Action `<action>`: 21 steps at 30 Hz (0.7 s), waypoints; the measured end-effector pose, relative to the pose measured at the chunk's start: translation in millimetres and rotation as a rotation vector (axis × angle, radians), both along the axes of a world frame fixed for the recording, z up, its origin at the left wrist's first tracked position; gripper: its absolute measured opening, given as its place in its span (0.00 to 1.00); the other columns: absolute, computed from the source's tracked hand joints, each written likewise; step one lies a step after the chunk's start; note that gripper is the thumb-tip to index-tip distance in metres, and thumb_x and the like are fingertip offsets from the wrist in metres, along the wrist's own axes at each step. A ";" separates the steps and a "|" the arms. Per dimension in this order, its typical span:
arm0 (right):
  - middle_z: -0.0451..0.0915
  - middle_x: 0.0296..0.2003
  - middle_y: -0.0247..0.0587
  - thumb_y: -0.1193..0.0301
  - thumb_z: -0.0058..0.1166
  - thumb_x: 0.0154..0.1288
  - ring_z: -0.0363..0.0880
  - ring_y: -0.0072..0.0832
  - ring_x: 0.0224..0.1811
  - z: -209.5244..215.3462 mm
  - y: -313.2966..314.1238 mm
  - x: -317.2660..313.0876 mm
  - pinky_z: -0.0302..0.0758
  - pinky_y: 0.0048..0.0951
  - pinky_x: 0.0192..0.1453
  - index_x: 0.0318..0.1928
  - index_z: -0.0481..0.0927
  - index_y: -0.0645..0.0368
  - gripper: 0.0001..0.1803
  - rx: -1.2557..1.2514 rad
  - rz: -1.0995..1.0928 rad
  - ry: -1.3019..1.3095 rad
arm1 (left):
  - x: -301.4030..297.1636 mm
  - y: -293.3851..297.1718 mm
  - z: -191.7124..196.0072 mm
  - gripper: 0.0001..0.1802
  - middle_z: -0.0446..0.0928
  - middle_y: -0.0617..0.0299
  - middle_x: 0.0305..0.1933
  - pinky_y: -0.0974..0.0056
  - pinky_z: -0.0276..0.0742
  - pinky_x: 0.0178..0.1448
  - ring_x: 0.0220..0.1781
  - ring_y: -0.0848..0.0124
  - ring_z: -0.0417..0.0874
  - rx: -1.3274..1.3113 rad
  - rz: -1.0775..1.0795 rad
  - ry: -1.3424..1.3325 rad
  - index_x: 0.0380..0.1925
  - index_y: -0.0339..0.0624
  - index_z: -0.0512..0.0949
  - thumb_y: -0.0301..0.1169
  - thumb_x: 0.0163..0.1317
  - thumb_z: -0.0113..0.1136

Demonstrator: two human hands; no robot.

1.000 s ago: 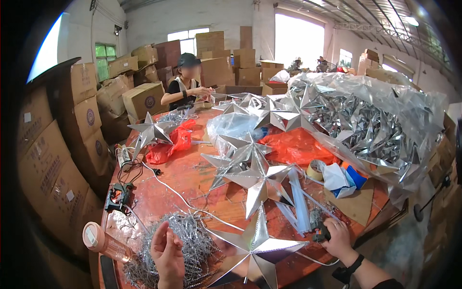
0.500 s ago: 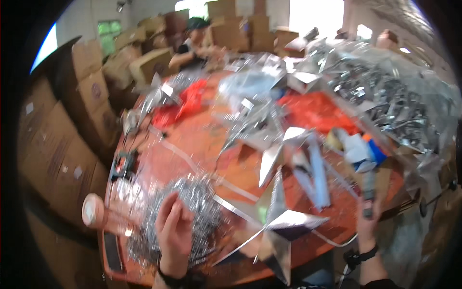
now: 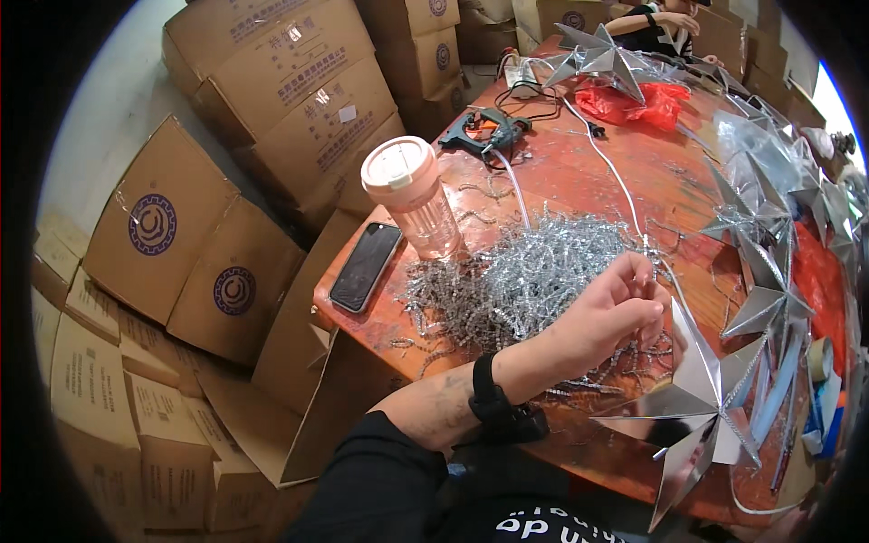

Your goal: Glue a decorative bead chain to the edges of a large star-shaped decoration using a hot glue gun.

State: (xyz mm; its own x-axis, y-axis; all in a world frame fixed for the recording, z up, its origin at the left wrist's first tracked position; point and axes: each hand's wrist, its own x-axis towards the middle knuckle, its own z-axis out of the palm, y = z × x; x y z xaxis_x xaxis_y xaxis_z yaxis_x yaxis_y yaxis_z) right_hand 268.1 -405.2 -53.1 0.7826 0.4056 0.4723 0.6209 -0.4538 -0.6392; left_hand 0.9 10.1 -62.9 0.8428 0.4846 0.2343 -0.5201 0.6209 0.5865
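Observation:
My left hand (image 3: 617,312) is raised over the right side of a heap of silver tinsel strands (image 3: 543,281). Its fingers are curled in toward the thumb; anything small between them cannot be made out. Just right of it stands a shiny silver folded star (image 3: 715,403) with long points, near the table's front edge. A thin white cord runs close behind the hand. My right hand does not show. Farther right, more silver stars (image 3: 765,285) lie in a row.
On the red-brown table (image 3: 579,167) are a phone (image 3: 367,267), a pink-lidded clear cup (image 3: 416,199), a dark glue gun (image 3: 487,131), a red plastic bag (image 3: 634,104) and a tape roll (image 3: 820,358). Cardboard boxes (image 3: 281,100) are stacked left. Another person (image 3: 656,32) sits at the far end.
The view has swung left, bringing the boxes, phone and cup toward the middle. My right hand has left the picture. My left hand stays by the tinsel heap, fingers curled.

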 end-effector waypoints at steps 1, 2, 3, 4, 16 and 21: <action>0.66 0.57 0.45 0.58 0.48 0.63 0.65 0.40 0.57 2.1 5.1 -2.2 0.61 0.44 0.65 0.61 0.63 0.55 0.29 -0.015 0.005 -0.003 | -0.1 -0.2 -1.1 0.13 0.68 0.62 0.35 0.70 0.68 0.34 0.30 0.74 0.71 -0.022 -0.021 -0.016 0.39 0.47 0.61 0.19 0.62 0.53; 0.67 0.57 0.45 0.57 0.48 0.62 0.66 0.40 0.56 4.5 9.4 -3.9 0.62 0.43 0.65 0.60 0.64 0.56 0.29 -0.028 0.015 -0.009 | -0.3 0.2 -1.7 0.13 0.68 0.62 0.35 0.70 0.67 0.33 0.30 0.74 0.71 -0.044 -0.044 -0.032 0.39 0.47 0.61 0.19 0.62 0.53; 0.67 0.56 0.45 0.55 0.48 0.61 0.66 0.40 0.56 6.0 14.3 -5.5 0.62 0.43 0.64 0.59 0.65 0.56 0.29 -0.040 0.025 -0.013 | -0.2 0.8 -2.2 0.13 0.67 0.63 0.34 0.70 0.66 0.33 0.30 0.74 0.70 -0.066 -0.067 -0.048 0.38 0.47 0.61 0.19 0.62 0.53; 0.68 0.55 0.45 0.54 0.48 0.60 0.67 0.40 0.55 7.3 18.9 -8.0 0.63 0.43 0.63 0.58 0.65 0.56 0.29 -0.052 0.038 -0.018 | -0.4 1.3 -4.0 0.13 0.68 0.63 0.34 0.70 0.66 0.33 0.30 0.75 0.70 -0.038 -0.067 -0.049 0.38 0.47 0.61 0.19 0.62 0.53; 0.74 0.45 0.44 0.40 0.48 0.48 0.73 0.40 0.46 14.4 55.3 -25.5 0.68 0.39 0.53 0.46 0.72 0.59 0.37 -0.139 0.153 -0.037 | -3.1 -1.9 11.0 0.08 0.70 0.66 0.35 0.71 0.72 0.40 0.34 0.76 0.74 0.076 0.004 0.087 0.45 0.41 0.68 0.27 0.69 0.52; 0.76 0.40 0.44 0.33 0.47 0.42 0.76 0.40 0.43 19.4 61.5 -35.5 0.70 0.37 0.49 0.41 0.75 0.60 0.41 -0.152 0.179 -0.052 | -2.4 0.2 7.1 0.06 0.71 0.65 0.35 0.70 0.72 0.38 0.33 0.76 0.75 0.033 -0.010 0.093 0.44 0.40 0.70 0.26 0.68 0.50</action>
